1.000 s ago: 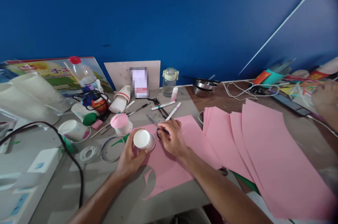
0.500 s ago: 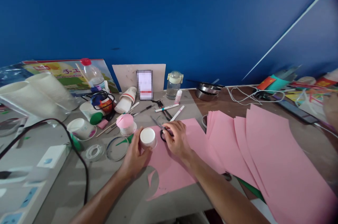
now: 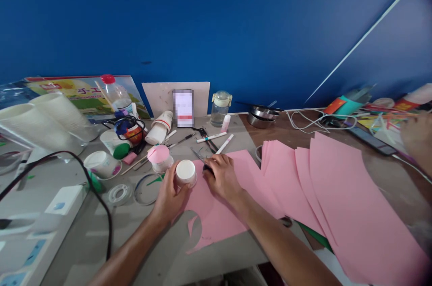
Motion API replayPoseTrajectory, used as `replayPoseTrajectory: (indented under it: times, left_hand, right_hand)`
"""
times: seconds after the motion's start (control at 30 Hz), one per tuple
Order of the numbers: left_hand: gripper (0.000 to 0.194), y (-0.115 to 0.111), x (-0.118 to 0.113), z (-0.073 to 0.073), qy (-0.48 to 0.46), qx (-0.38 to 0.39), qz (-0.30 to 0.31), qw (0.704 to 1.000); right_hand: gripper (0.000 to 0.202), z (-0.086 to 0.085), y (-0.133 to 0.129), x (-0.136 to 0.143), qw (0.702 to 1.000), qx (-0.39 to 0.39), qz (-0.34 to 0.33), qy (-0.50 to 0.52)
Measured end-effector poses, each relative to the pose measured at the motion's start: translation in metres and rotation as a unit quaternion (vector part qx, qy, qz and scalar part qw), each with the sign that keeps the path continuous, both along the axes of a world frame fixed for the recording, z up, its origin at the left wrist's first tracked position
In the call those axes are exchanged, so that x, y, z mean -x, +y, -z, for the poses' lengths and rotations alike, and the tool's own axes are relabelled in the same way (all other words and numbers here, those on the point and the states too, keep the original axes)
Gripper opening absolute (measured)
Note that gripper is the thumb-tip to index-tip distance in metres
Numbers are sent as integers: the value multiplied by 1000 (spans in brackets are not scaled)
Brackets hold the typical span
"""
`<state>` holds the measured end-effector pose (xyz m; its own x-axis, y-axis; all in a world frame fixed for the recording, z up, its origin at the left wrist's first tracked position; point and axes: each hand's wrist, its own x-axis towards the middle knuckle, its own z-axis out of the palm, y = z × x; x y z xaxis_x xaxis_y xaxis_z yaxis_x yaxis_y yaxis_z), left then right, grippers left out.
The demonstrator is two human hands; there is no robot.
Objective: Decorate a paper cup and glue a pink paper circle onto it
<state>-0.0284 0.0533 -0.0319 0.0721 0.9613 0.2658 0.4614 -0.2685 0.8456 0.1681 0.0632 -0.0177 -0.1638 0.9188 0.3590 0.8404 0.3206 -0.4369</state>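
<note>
My left hand point(image 3: 171, 196) is closed around the side of a white paper cup point(image 3: 185, 171), which stands upside down on a sheet of pink paper point(image 3: 224, 214). That sheet has a curved cut at its lower left edge. My right hand point(image 3: 224, 176) lies on the same sheet with its fingers curled over the black handles of a pair of scissors point(image 3: 198, 155); the blades point away to the upper left, and the handles are mostly hidden. Left of the cup stands another small cup point(image 3: 165, 165) with a pink paper piece point(image 3: 158, 154) on top.
More pink sheets point(image 3: 344, 196) fan out at the right. A tape roll point(image 3: 118, 194), a large ring point(image 3: 146, 189) and a power strip point(image 3: 50, 232) lie left. Markers point(image 3: 211, 137), a phone point(image 3: 183, 108) and a water bottle point(image 3: 221, 108) are behind. Another person's hand point(image 3: 416, 137) shows far right.
The view has shifted slightly. My right hand has settled lower over the scissors, covering more of the handles. My left hand stays around the cup.
</note>
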Motion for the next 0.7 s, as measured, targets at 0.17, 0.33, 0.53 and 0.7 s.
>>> replayPoseTrajectory:
  times: [0.17,0.33,0.53,0.7]
  left_hand:
    - [56,1,1,3,12,-6,-6,1000]
    - [53,2,2,3,-2,-18,3,1000]
    - [52,4,2,4,-11,-43,3,999]
    - [52,3,1,3,-29,-26,-1,999]
  right_hand:
    - [26,1,0,5,997,26,18,-76]
    - [27,1,-1,10,994,33,36,-96]
    - [24,-1,-1,13,995,30,24,-89]
    - [24,-10,11,9,999,9,32,-43]
